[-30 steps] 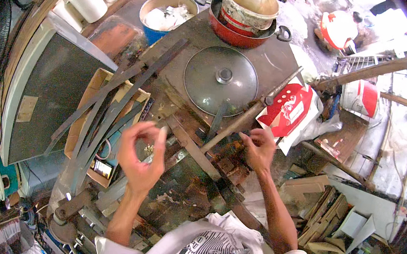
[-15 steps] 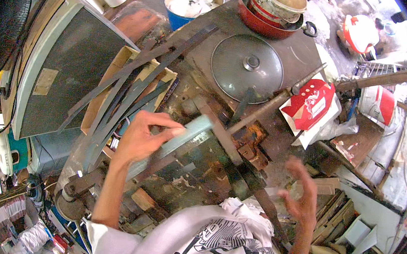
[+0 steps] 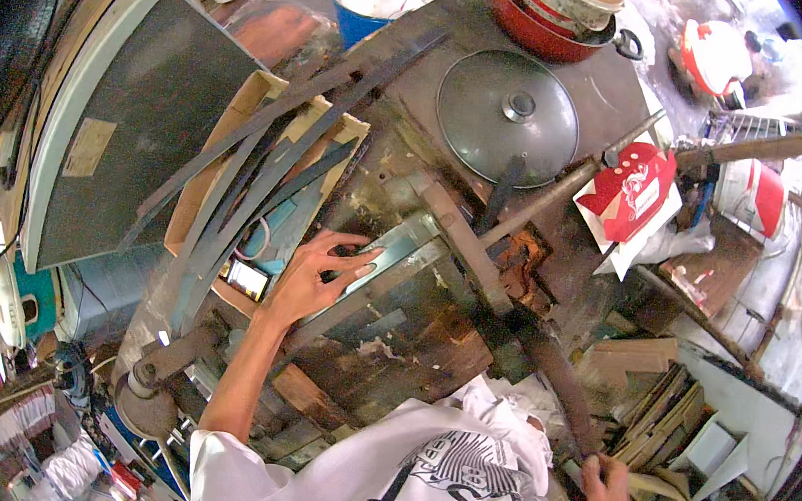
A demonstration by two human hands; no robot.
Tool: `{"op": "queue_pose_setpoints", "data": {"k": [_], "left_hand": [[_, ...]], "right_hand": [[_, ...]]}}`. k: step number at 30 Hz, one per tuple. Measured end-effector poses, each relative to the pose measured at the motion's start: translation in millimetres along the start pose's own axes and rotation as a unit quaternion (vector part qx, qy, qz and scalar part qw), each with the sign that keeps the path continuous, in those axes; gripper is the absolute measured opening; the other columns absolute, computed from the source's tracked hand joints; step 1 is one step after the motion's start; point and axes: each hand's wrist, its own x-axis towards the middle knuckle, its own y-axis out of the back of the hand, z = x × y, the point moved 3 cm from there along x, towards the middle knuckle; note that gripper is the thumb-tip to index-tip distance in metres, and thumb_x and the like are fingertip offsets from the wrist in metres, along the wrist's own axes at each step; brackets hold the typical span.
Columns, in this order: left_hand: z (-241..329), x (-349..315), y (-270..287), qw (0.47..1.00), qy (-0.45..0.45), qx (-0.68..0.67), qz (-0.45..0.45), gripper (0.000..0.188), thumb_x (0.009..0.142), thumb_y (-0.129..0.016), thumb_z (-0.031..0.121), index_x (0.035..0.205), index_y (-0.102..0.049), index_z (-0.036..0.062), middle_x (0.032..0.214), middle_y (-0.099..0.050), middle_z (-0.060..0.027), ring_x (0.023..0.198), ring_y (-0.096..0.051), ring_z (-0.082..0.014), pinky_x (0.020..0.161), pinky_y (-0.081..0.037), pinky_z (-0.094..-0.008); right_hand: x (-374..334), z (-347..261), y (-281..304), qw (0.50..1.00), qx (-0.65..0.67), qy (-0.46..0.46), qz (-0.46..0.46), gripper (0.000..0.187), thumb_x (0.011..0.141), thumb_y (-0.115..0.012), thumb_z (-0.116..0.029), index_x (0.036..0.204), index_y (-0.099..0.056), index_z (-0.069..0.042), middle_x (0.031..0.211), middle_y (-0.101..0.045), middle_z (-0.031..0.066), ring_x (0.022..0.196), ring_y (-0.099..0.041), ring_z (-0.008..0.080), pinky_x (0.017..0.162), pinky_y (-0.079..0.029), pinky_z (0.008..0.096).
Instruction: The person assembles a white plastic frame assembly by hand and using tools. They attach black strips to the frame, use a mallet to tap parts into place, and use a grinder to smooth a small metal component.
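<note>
My left hand [image 3: 314, 275] is closed on a pale blue-grey metal strip [image 3: 402, 244], thumb and fingers pinching its edge. The strip's far end lies against a heavy dark bar of a bench tool. From that bar a long brown lever [image 3: 555, 377] curves down toward my right side. At its near end my right hand [image 3: 605, 490] is wrapped round the lever, fingers closed. Beneath the strip, the worn bench top [image 3: 414, 351] carries scraps and flakes.
Long dark metal strips [image 3: 276, 172] lie across an open cardboard box [image 3: 194, 197] at the left. Beyond are a glass lid [image 3: 482, 106], a red pan [image 3: 544, 34] and a blue bucket [image 3: 353, 22]. A wooden pole [image 3: 545, 203] slants right of the strip; cardboard pieces [image 3: 647, 432] stack farther right.
My right hand, open in the air before, has dropped and closed on the lever's near end. My left hand and the metal strip have shifted slightly right and settled lower.
</note>
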Motion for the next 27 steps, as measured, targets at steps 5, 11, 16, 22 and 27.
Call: {"op": "queue_pose_setpoints", "data": {"k": [5,11,16,22,27], "left_hand": [[6,17,-9,1.0,0.012,-0.014,-0.014,0.032,0.087,-0.068,0.01,0.119,-0.07,0.0152,0.103,-0.069,-0.0162,0.077,-0.063,-0.0276,0.074,-0.051,-0.0367],[22,41,-18,1.0,0.0,-0.005,-0.027,0.037,0.084,-0.068,0.007,0.12,-0.07,0.0123,0.086,-0.061,-0.0196,0.075,-0.061,-0.0342,0.067,-0.049,-0.0384],[7,37,-21,0.999,-0.034,0.022,-0.031,0.042,0.083,-0.067,0.005,0.124,-0.067,0.0143,0.089,-0.06,-0.0211,0.076,-0.06,-0.0344,0.069,-0.049,-0.039],[14,30,-19,0.998,0.008,0.033,-0.053,0.043,0.083,-0.065,0.001,0.124,-0.067,0.0124,0.082,-0.055,-0.0192,0.072,-0.055,-0.0309,0.067,-0.046,-0.0377],[15,40,-40,0.989,-0.148,0.005,0.02,0.043,0.084,-0.065,0.0,0.125,-0.067,0.0112,0.075,-0.053,-0.0158,0.066,-0.051,-0.0269,0.061,-0.043,-0.036]], "right_hand": [[-87,-83,67,0.966,-0.23,0.026,0.114,0.047,0.089,-0.069,-0.037,0.106,-0.06,0.005,0.102,-0.059,0.0246,0.098,-0.057,0.0399,0.087,-0.044,0.0451],[-88,-94,77,0.969,-0.223,0.031,0.101,0.051,0.088,-0.067,-0.042,0.105,-0.061,0.006,0.101,-0.059,0.0256,0.097,-0.057,0.0411,0.086,-0.044,0.0458],[-76,-102,76,0.976,-0.202,0.048,0.065,0.054,0.088,-0.065,-0.045,0.105,-0.062,0.006,0.1,-0.059,0.0265,0.097,-0.057,0.042,0.086,-0.044,0.0464],[-56,-91,65,0.984,-0.162,0.068,0.014,0.059,0.088,-0.062,-0.05,0.104,-0.062,0.007,0.1,-0.059,0.0275,0.097,-0.057,0.0432,0.085,-0.045,0.0472],[91,40,-88,0.948,0.083,0.291,0.097,0.045,0.08,-0.065,-0.044,0.092,-0.069,-0.002,0.065,-0.06,0.021,0.064,-0.057,0.0438,0.063,-0.046,0.0482]]}}
